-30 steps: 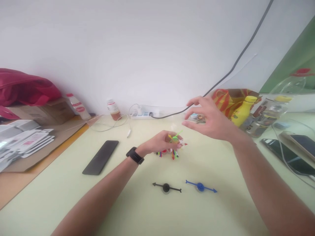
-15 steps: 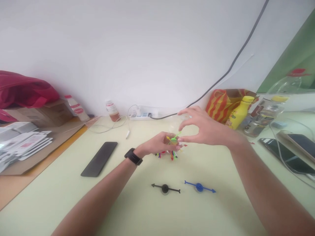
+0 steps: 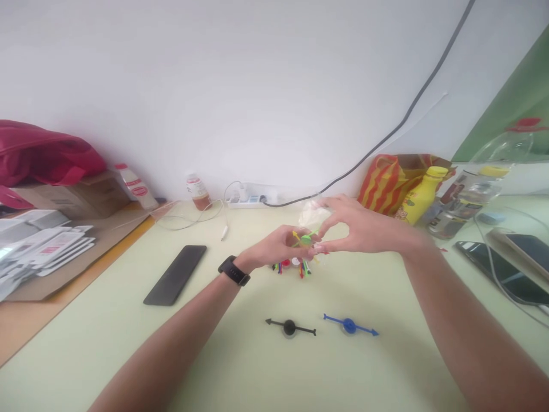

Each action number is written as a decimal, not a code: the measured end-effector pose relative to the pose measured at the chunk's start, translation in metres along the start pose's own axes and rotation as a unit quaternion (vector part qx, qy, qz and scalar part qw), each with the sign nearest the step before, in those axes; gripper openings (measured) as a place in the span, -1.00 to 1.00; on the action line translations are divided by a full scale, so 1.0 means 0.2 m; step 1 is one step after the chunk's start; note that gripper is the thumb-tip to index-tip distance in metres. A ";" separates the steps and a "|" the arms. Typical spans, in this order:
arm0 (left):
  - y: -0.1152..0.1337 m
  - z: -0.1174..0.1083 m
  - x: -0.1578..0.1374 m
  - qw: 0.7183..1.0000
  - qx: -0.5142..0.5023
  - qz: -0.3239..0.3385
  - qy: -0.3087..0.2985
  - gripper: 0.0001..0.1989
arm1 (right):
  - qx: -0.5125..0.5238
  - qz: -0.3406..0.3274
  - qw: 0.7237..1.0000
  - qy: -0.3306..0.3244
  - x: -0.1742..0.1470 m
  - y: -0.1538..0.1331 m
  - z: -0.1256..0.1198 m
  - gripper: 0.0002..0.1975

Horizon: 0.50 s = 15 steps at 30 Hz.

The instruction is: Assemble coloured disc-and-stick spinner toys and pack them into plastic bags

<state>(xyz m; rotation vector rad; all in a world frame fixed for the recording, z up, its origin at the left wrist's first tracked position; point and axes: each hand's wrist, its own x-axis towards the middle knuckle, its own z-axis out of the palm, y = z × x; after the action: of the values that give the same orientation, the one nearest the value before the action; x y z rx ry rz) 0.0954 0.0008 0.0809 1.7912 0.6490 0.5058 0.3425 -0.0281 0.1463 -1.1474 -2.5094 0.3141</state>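
My left hand [image 3: 281,245], with a black watch on the wrist, is closed around small plastic arrow spinners; a green spinner [image 3: 306,239] and a yellow arrow [image 3: 295,234] stick up from it. My right hand [image 3: 349,226] meets it from the right, thumb and forefinger pinched at the green spinner's tip. A crumpled clear plastic bag [image 3: 312,214] shows behind the fingers. Under the hands lies a pile of coloured spinners [image 3: 302,269], partly hidden. Nearer to me, a black spinner [image 3: 290,327] and a blue spinner [image 3: 349,325] lie side by side on the table.
A dark phone [image 3: 175,274] lies at left. Along the wall stand a small bottle [image 3: 198,191], a power strip [image 3: 246,201], a striped bag [image 3: 381,180] and a yellow bottle [image 3: 422,197]. More phones [image 3: 500,269] with cables are at right, boxes [image 3: 47,246] at far left.
My right thumb and forefinger have closed in on the green spinner. The clear bag shows more plainly behind the hands. The black and blue spinners have stayed in place.
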 end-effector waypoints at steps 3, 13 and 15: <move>-0.01 0.00 0.00 1.000 -0.018 0.005 -0.003 -0.59 | 0.014 -0.001 1.000 0.021 0.00 0.01 -0.01 -0.74; -0.01 -0.01 0.00 1.000 -0.008 0.005 0.000 -0.58 | -0.006 0.010 1.000 0.029 0.01 0.01 0.00 -0.74; -0.01 -0.01 0.00 1.000 -0.017 0.008 0.000 -0.58 | 0.006 0.004 1.000 0.029 0.01 0.00 0.00 -0.74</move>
<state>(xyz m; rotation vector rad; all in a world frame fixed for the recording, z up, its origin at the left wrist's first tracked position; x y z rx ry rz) 0.0944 0.0034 0.0793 1.7661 0.6226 0.5250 0.3418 -0.0261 0.1469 -1.1449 -2.4509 0.2923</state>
